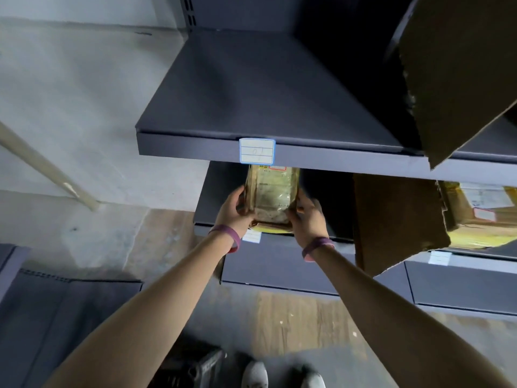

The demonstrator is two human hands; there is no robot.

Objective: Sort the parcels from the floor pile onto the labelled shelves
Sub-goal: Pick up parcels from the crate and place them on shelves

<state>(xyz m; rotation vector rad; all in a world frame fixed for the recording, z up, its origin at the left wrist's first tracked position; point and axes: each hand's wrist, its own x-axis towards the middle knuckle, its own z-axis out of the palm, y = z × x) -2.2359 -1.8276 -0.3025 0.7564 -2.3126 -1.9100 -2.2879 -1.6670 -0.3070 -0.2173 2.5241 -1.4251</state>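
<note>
A small brown taped parcel [272, 196] with a white shipping label lies on the lower grey shelf [282, 264], its far end hidden under the shelf above. My left hand [233, 210] grips its left side and my right hand [306, 219] grips its right side. Both wrists wear purple bands. The upper grey shelf [265, 91] carries a white tag [257, 151] with a handwritten number on its front lip. A second white tag [251, 236] sits on the lower shelf's lip, partly behind my left wrist.
A cardboard divider [397, 222] stands right of the parcel, with a yellow-taped box [481, 214] beyond it. Another cardboard sheet [458, 68] leans over the upper shelf at right. Grey panels [56, 317] lie on the floor at left. My shoes [282, 373] stand on wood flooring.
</note>
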